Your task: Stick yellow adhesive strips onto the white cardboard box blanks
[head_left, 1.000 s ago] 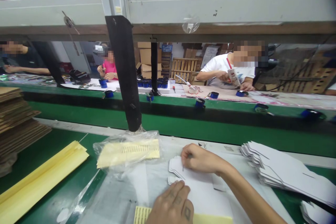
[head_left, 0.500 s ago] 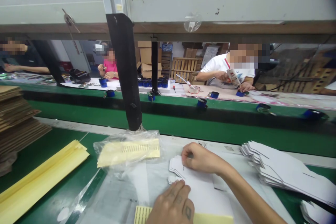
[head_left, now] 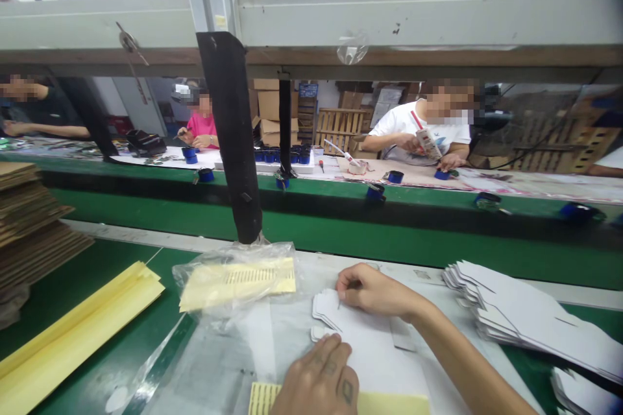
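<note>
A small stack of white die-cut card sheets [head_left: 374, 363] lies in front of me. My right hand [head_left: 363, 288] is at the far edge of the stack, thumb and fingertips pinched together there; what they hold, if anything, is too small to name. My left hand [head_left: 318, 379] rests palm down over the near left side of the stack, its fingers extended. Beneath and beside it are yellow label sheets [head_left: 263, 397] with rows of dark marks. A clear plastic bag with more yellow label sheets [head_left: 263, 277] lies farther back.
White card pieces [head_left: 530, 318] are piled on the right. Folded yellow paper [head_left: 82, 331] and stacked cardboard [head_left: 34, 227] are on the left. A black-wrapped post [head_left: 233, 136] stands ahead. Blue round parts lie along the green conveyor [head_left: 341, 227]; several people sit beyond.
The view has tilted slightly. My right hand has barely moved at the stack's far edge, and my left hand stays in place. Across the belt, a person in pink has moved their hands a little.
</note>
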Demonstrator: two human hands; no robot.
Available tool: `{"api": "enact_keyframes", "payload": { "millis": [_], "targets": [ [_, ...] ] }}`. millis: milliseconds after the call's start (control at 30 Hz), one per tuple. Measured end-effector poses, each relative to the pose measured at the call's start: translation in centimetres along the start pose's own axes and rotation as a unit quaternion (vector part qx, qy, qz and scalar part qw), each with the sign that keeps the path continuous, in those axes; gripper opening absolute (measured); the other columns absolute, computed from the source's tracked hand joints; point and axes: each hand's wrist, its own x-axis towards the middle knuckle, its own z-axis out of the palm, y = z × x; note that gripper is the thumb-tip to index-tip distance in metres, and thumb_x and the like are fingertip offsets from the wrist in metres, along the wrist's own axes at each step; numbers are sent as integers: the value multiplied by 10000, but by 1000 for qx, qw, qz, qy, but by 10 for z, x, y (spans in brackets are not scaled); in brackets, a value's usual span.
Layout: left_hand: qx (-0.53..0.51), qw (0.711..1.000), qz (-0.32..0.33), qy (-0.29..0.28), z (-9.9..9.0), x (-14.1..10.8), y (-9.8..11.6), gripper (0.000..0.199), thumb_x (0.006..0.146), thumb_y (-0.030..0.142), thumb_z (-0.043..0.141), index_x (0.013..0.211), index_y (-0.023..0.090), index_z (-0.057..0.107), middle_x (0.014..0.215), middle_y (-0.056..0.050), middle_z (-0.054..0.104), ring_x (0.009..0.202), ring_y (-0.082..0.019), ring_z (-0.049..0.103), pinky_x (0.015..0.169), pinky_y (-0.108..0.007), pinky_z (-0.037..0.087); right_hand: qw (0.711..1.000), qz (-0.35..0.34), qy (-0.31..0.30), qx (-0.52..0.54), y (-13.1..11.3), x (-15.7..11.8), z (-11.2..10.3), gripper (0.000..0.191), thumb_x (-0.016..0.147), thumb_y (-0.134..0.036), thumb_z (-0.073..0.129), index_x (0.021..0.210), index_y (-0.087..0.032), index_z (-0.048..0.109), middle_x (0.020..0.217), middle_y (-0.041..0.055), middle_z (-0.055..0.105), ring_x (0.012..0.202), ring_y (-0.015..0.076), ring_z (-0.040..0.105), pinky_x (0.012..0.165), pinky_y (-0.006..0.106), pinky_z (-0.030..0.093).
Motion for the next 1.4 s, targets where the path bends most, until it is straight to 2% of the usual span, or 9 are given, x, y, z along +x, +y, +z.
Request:
{"api": "enact_keyframes", "payload": {
  "millis": [167,367,800,1233,1400],
  "targets": [
    [6,1000,5,-17,1,-5,0,277,787,-13,385,741,134,615,892,-115,768,866,-252,760,740,-315,649,1000,-3,-14,23,-1,-5,-3,107,669,-233,560,692,-177,649,1041,64,706,941,219,614,788,300,460],
    [6,999,-1,-36,-3,-1,0,283,780,-4,379,769,128,629,924,-118,771,872,-255,759,742,-328,651,1000,-5,14,-13,0,-3,9,103,701,-226,590,743,-185,674,1174,98,651,1125,264,574,997,379,402],
    [9,1000,16,-20,-8,7,-1,280,759,-17,387,759,119,632,902,-92,775,850,-240,761,716,-313,650,995,-5,32,-95,-4,0,14,157,715,-89,537,767,-202,633,1017,72,650,1104,258,556,980,359,402],
    [-1,999,-3,-39,-6,-2,0,269,751,-7,434,881,157,603,959,-90,757,929,-224,742,790,-297,630,991,-17,49,-120,-7,-1,17,158,710,-63,538,736,-201,612,961,70,667,1060,254,569,958,361,411],
    [5,1000,4,-24,-8,3,1,259,754,-10,406,817,147,602,913,-91,761,871,-226,751,739,-297,637,991,-25,62,-113,-6,0,19,156,692,-62,546,713,-209,593,937,65,657,1031,251,574,948,358,414]
  ]
}}
